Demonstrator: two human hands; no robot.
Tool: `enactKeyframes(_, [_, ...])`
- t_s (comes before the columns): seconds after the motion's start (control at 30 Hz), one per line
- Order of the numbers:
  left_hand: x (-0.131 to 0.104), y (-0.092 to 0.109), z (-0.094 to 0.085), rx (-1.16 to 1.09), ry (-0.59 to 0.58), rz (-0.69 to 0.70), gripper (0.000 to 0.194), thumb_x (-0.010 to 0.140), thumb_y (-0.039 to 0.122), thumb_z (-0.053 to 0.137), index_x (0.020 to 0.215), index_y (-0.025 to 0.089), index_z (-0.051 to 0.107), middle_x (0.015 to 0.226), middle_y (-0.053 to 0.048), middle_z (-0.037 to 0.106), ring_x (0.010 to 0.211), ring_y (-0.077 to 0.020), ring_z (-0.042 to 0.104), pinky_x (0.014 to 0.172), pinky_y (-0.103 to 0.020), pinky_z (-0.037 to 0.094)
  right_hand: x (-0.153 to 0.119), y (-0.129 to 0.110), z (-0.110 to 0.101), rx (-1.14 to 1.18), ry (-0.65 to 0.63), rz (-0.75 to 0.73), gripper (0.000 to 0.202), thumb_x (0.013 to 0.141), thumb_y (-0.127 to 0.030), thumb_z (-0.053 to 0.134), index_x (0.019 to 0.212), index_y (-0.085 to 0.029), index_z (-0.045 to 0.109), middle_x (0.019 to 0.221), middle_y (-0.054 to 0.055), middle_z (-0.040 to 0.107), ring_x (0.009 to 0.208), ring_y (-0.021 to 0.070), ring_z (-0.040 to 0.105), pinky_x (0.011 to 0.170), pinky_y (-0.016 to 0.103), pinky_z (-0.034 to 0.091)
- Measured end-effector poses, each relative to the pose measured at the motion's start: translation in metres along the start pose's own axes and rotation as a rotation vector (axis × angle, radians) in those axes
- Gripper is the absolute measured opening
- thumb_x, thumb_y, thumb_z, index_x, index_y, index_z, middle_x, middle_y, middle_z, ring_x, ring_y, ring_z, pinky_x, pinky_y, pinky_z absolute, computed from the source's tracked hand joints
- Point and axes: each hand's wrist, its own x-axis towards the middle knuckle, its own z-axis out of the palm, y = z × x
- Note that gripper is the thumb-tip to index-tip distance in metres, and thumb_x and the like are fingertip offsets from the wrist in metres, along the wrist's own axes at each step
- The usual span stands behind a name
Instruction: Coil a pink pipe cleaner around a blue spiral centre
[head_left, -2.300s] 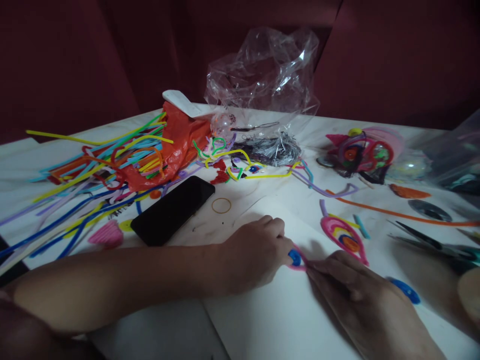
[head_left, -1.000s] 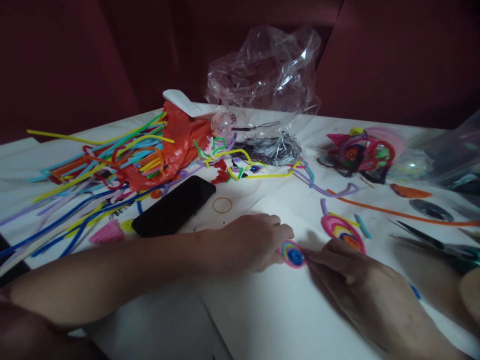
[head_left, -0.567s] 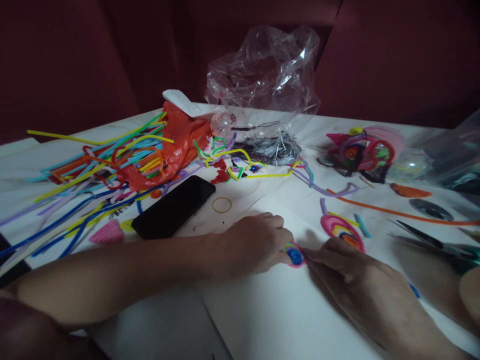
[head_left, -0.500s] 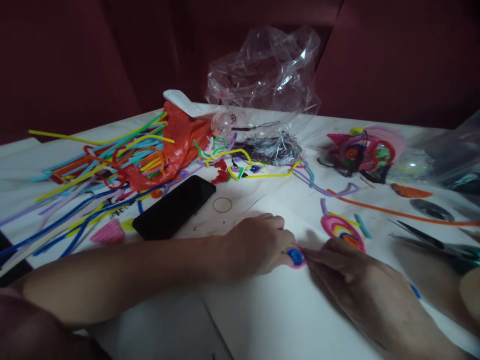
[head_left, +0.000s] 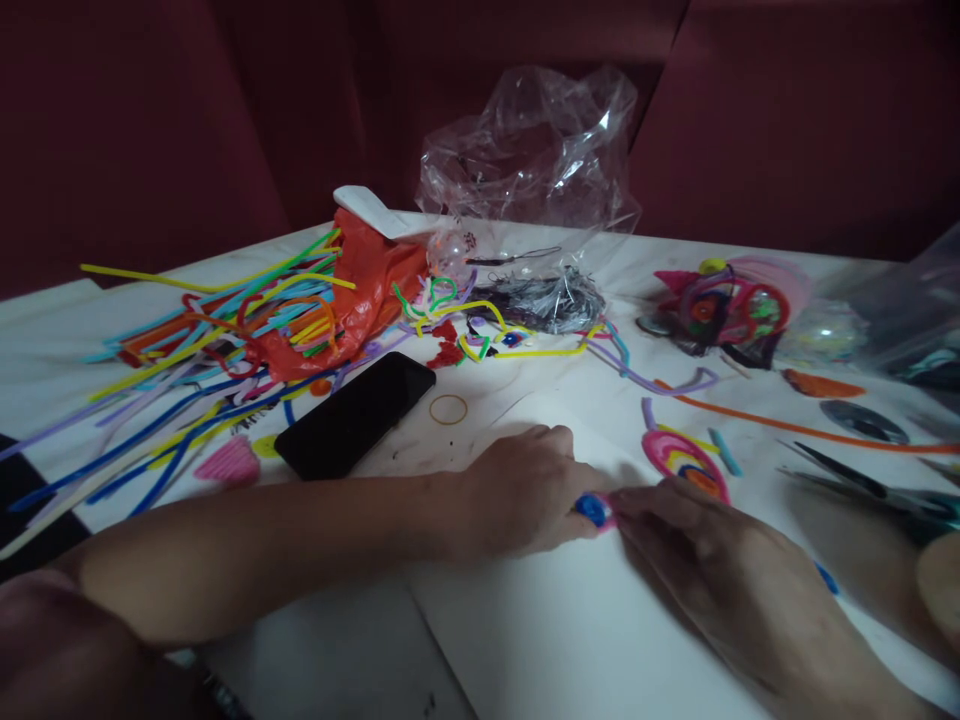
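My left hand (head_left: 525, 492) reaches in from the left, its fingers closed in a pinch on a small pipe-cleaner coil (head_left: 594, 511). That coil has a blue middle and a pink outer rim. On its other side the fingertips of my right hand (head_left: 720, 570) press together at the pink rim. Part of the coil is hidden behind the fingers. Just beyond my right hand lies a larger oval pipe-cleaner coil (head_left: 686, 462) in pink, yellow and orange. White paper (head_left: 525, 630) spreads beneath both hands.
A black phone (head_left: 356, 415) and a rubber band (head_left: 448, 409) lie beyond my left arm. Loose pipe cleaners (head_left: 180, 400) spill from a red bag (head_left: 375, 285) at left. Scissors (head_left: 870, 480) lie at right. A clear plastic bag (head_left: 532, 160) stands at the back.
The coil has shifted slightly between my fingers: its yellow edge, visible before, is now out of sight. Both hands stay nearly in place, and the view has shifted a little.
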Motion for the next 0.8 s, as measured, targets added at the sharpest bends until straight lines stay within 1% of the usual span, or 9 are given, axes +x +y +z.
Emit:
enactKeyframes(0.1, [-0.0001,0.0011,-0.0002,-0.001,-0.018,-0.029,0.025,0.078,0.032,0.059,0.100,0.024,0.063,0.083,-0.002,0.052,0.080,-0.0156,0.050,0.067,-0.025,0.039,-0.0009,0.0007,0.0018,0.008,0.028,0.067,0.022,0.085,-0.036,0.037,0.082,-0.022,0.054,0.062,-0.002,0.059,0.041,0.0137,0.054,0.030,0.018,0.032])
enactKeyframes(0.27, [-0.0003,0.0006,0.0032,0.033,0.021,-0.006,0.021,0.079,0.034,0.056,0.098,0.025,0.064,0.082,-0.003,0.051,0.079,-0.0162,0.050,0.070,-0.027,0.039,-0.0002,0.0013,0.0021,0.058,-0.021,0.092,0.024,0.081,-0.035,0.038,0.075,-0.024,0.058,0.061,-0.003,0.060,0.044,0.0145,0.055,0.034,0.019,0.034])
enactKeyframes(0.47, [-0.0004,0.0001,0.0050,0.048,0.034,0.011,0.020,0.079,0.033,0.057,0.095,0.024,0.064,0.080,-0.003,0.051,0.078,-0.0160,0.050,0.068,-0.026,0.039,-0.0003,-0.0012,0.0005,0.074,-0.060,0.191,0.028,0.077,-0.040,0.038,0.066,-0.024,0.058,0.057,-0.002,0.058,0.043,0.0156,0.053,0.035,0.020,0.030])
enactKeyframes(0.63, [-0.0012,0.0007,0.0051,0.058,0.033,0.003,0.019,0.079,0.034,0.057,0.093,0.024,0.065,0.081,-0.003,0.051,0.078,-0.0159,0.049,0.068,-0.026,0.039,0.0008,-0.0034,-0.0006,0.083,-0.080,0.223,0.029,0.076,-0.042,0.039,0.064,-0.024,0.057,0.053,-0.002,0.056,0.040,0.0159,0.051,0.034,0.020,0.028])
enactKeyframes(0.8, [-0.0016,0.0000,0.0053,0.068,0.046,0.015,0.018,0.079,0.035,0.056,0.088,0.021,0.063,0.080,-0.003,0.051,0.078,-0.0158,0.049,0.068,-0.026,0.038,0.0012,-0.0030,0.0008,0.071,-0.105,0.237,0.030,0.076,-0.043,0.037,0.066,-0.025,0.058,0.057,-0.002,0.058,0.044,0.0178,0.054,0.036,0.021,0.030])
